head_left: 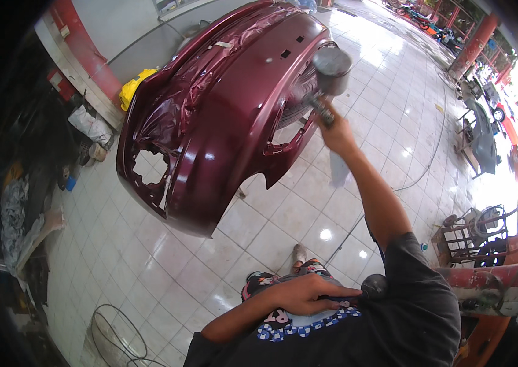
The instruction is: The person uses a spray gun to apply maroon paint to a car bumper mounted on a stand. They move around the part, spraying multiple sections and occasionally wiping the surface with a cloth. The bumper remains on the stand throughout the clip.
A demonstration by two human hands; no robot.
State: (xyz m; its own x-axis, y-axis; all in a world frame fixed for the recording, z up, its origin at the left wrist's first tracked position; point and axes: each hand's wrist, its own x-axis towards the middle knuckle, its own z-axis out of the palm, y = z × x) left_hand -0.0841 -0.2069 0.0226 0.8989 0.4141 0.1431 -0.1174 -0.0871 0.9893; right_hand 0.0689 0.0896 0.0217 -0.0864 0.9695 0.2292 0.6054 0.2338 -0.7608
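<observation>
My right hand (337, 131) is raised at arm's length, wrapped round the grip of a spray gun (319, 109) with a grey metal cup (332, 66) on top. The gun is close to the right-hand edge of a glossy dark maroon car bumper (219, 131). Across my belly lies my left hand (314, 295), its fingers stretched toward a round black object (374, 285) at my shirt. Whether the fingertips touch that object, I cannot tell. Crumpled maroon-coated sheeting (179, 98) covers the bumper's inner side.
A tyre (295, 113) shows beneath the bumper. A thin hose (421, 177) runs over the white tiled floor (259, 226), and a loose cable (115, 330) coils at lower left. A metal-framed cart (470, 235) stands on the right, and wrapped items (17, 214) line the left.
</observation>
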